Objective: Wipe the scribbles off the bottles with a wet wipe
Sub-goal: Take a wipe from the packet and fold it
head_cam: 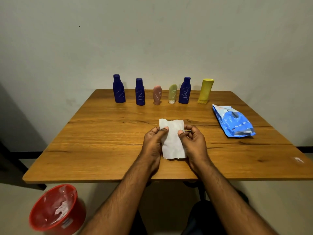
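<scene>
Both hands, left hand [153, 141] and right hand [193, 141], pinch the wet wipe [172, 141]; folding it into a firm pad should give a sure grip for scrubbing the bottles [139, 91].

The desk [105, 146] is wood or wood-look board, warm brown with dark grain streaks and a low satin sheen. The wet wipe [172, 141] looks like soft white non-woven cloth, matt, with faint creases. The three blue bottles [119, 89] [140, 93] [185, 91] seem smooth plastic, slightly glossy, with pale scribbles on them. The pink tube [157, 94] and green tube [172, 93] look like matt, soft plastic. The yellow tube [205, 90] is smooth plastic too. The wipe pack [234, 122] is glossy blue plastic film, crinkled and catching light. The red bucket [71, 216] is shiny hard plastic, lined with clear wrinkled film. The wall [152, 39] is matt painted plaster
</scene>
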